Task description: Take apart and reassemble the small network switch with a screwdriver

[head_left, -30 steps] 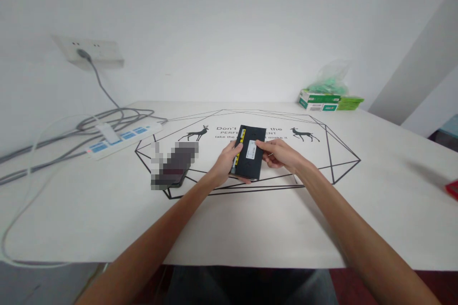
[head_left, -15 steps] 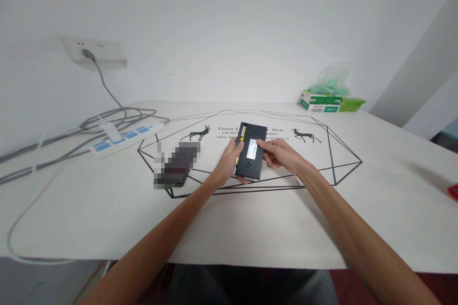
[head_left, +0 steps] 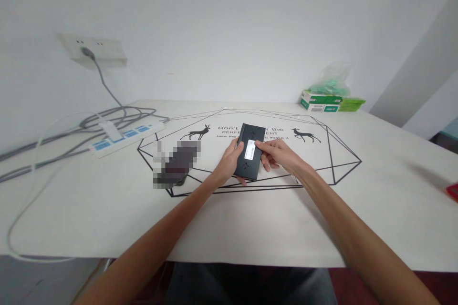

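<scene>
A flat, dark rectangular box is held in front of me over the middle of the table, its long side tilted slightly. A white label sits on its upper face, with small dark patterns above and below. My left hand grips its left edge, thumb on top and fingers underneath, partly hidden. On the opposite edge, my right hand pinches it with the thumb by the label, the other fingers curled below. To the left lies a dark, pixelated phone-like object.
A white power strip with a plugged-in charger and looped grey cables lies at left. Green-and-white boxes and a plastic bag stand at back right. A red object shows at the right edge.
The yellow strip along the box's left side has gone from sight, and the dark face now reaches that edge. Both hands keep hold, shifted very little.
</scene>
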